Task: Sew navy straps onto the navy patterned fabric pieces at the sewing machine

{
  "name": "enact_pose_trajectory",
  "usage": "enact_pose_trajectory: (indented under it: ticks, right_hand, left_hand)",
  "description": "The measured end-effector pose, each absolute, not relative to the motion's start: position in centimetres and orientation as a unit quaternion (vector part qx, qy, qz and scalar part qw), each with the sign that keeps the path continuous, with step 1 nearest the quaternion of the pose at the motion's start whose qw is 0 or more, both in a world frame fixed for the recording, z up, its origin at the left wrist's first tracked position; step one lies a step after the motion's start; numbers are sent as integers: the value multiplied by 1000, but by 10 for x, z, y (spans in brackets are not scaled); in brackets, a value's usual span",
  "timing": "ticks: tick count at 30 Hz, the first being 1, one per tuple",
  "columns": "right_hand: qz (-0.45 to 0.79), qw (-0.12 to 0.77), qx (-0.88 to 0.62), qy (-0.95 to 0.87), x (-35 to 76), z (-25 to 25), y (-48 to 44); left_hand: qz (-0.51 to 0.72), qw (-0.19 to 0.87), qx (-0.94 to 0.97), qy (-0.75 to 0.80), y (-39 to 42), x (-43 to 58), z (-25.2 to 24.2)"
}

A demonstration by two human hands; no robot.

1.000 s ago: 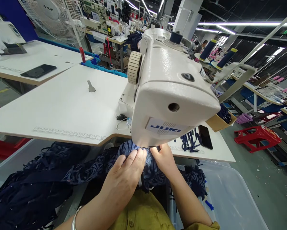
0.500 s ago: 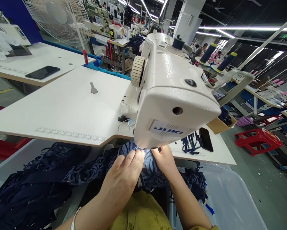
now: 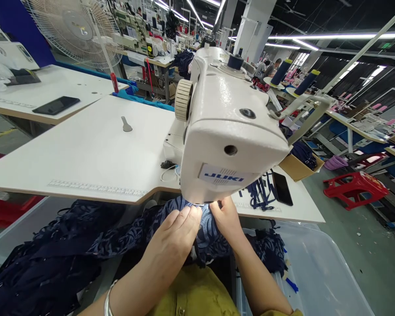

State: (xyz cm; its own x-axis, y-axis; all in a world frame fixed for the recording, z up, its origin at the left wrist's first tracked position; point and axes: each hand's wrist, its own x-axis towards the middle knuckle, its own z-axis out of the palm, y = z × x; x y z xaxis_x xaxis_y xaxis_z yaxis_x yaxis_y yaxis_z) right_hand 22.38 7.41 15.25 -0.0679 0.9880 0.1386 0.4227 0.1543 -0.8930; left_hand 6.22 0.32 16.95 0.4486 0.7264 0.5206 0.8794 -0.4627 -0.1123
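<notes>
Under the head of a white JUKI sewing machine (image 3: 230, 131) lies a piece of blue patterned fabric (image 3: 208, 230). My left hand (image 3: 179, 228) presses on its left side, fingers together and fingertips close to the machine's needle area. On the other side my right hand (image 3: 226, 217) grips the fabric, its fingertips partly hidden beneath the machine head. The needle and presser foot are out of sight behind the head. More of the dark patterned fabric (image 3: 125, 237) trails left over my lap into a heap.
Dark strips (image 3: 261, 191) and a phone (image 3: 282, 188) lie right of the machine. A small metal piece (image 3: 126, 125) rests on the white table (image 3: 85, 145). Clear plastic bins (image 3: 319, 263) flank my lap. A red stool (image 3: 355, 189) and a cardboard box (image 3: 298, 169) stand at right.
My view has shifted slightly, so the machine appears a little further left. Both hands stay at the fabric, with the left fingertips slightly nearer the right hand.
</notes>
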Motion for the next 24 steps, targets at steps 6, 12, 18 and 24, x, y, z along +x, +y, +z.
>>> enact_pose_trajectory:
  ticks: [6,12,18,24]
  right_hand:
    - [410,456,-510,-604,225,128,76]
    - [459,417,-463,-634,238,112,76]
    - [569,267,-351,-694,262,101,71]
    - [617,342,-351,-615,262,147,45]
  left_hand:
    - [-206,194,-833,-476,4,65,174]
    - [-186,212,-823,-493,-3,65,175]
    - [-222,157,-850,-451,-14,46,175]
    - [-302,31,-861,-407,-17,26,160]
